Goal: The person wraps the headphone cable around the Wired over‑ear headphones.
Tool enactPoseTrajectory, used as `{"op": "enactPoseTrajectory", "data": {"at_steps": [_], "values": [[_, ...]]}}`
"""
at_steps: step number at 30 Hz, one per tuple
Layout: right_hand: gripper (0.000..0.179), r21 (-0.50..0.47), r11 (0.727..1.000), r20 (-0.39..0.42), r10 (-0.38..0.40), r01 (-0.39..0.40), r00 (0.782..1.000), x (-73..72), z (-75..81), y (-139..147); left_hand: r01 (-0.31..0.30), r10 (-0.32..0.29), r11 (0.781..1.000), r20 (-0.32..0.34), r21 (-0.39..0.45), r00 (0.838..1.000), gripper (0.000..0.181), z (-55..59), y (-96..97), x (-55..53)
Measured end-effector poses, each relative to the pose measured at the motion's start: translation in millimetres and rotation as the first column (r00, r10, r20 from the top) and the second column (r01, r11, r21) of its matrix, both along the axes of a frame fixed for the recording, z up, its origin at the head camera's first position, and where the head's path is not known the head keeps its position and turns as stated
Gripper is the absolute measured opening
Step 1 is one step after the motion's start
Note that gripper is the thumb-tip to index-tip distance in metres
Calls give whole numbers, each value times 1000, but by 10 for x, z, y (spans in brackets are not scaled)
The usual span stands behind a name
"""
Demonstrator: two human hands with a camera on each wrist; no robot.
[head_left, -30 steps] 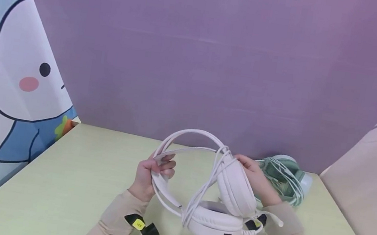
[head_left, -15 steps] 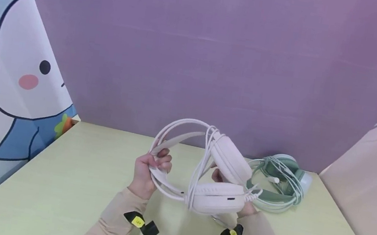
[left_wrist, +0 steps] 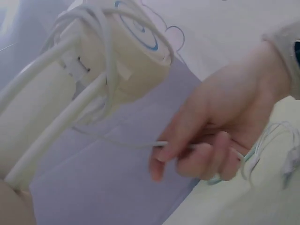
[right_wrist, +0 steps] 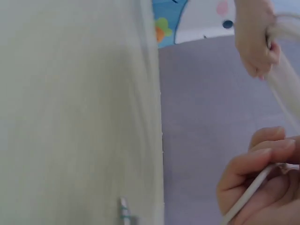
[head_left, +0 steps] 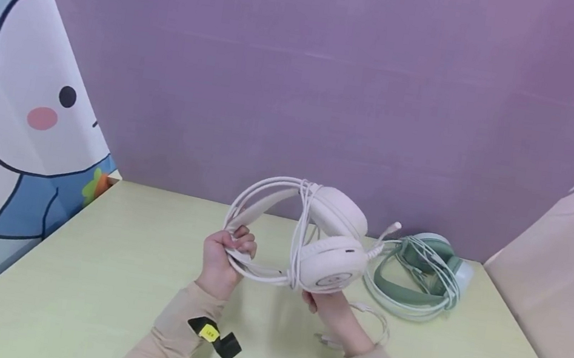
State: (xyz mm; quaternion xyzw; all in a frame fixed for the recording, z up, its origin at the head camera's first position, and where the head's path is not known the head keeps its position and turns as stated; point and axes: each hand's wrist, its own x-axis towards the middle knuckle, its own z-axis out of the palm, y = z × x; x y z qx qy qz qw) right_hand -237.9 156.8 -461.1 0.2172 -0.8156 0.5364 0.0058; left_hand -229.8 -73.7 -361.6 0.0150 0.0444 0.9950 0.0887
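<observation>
A white over-ear headset [head_left: 331,265] is held up above the table, its cable wound around the headband near the ear cups. My left hand [head_left: 222,262] grips the middle of the headband, fingers curled round it. Below the ear cups, my right hand [head_left: 334,314] pinches the headset's thin white cable [left_wrist: 122,142], which runs from the wound part into the fingers. In the right wrist view the cable [right_wrist: 248,194] passes out across the palm. Its loose end with a plug [head_left: 328,340] trails near the tabletop beside the right forearm. The microphone boom [head_left: 392,229] points up and right.
A green headset [head_left: 398,291] with its cable wound round it lies on the pale yellow table [head_left: 113,277] at the back right. A purple backdrop [head_left: 299,95] stands behind the table, with printed cloth [head_left: 33,106] along the left side.
The right hand has come from behind the far ear cup down to below the headset, with the cable in its fingers. The headset has tilted and shifted slightly up and left; the left hand keeps its grip.
</observation>
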Motion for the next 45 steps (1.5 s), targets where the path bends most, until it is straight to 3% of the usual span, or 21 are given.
{"op": "enactPoseTrajectory", "data": {"at_steps": [1, 3, 6, 9, 13, 17, 21, 29, 33, 36, 39, 42, 45], "values": [[35, 5, 1000, 31, 22, -22, 999, 108, 154, -70, -12, 12, 1000, 18, -3, 1000, 74, -3, -9, -3], [32, 74, 997, 84, -8, 1, 996, 305, 403, -165, -32, 33, 999, 45, -9, 998, 71, -12, -23, -6], [19, 197, 980, 48, -44, 34, 998, 451, 566, -209, -50, 52, 998, 67, -26, 996, 69, -24, -32, -9], [9, 330, 942, -81, -45, 69, 996, 487, 581, -192, -59, 61, 998, 60, -32, 996, 72, -26, -30, -17], [11, 416, 909, -226, 60, 41, 972, 511, 624, -162, -95, 97, 995, 48, -39, 994, 76, -11, -37, -30], [14, 427, 904, -245, 107, 8, 964, 533, 691, -134, -109, 112, 993, 54, -50, 992, 76, -1, -50, -41], [9, 459, 886, -293, 85, 62, 952, 545, 735, -105, -112, 116, 991, 55, -71, 992, 69, -2, -48, -51], [6, 501, 855, -357, 64, 133, 932, 619, 843, -143, -218, 226, 969, 53, -116, 973, 52, 15, -11, -39], [8, 502, 857, -373, 90, 119, 923, 683, 865, -186, -267, 274, 952, 27, -150, 961, 51, 19, -9, -10], [15, 506, 856, -379, 109, 108, 919, 729, 874, -200, -286, 287, 938, -27, -195, 958, 44, 22, 7, 2], [21, 520, 844, -404, 106, 132, 908, 759, 897, -206, -329, 315, 911, -96, -249, 944, 46, 28, 33, 7], [19, 523, 830, -441, 66, 196, 895, 787, 930, -225, -396, 367, 868, -148, -300, 918, 55, 35, 62, 23], [14, 496, 812, -529, 3, 306, 848, 815, 971, -246, -458, 415, 817, -193, -352, 889, 67, 40, 79, 46]]}}
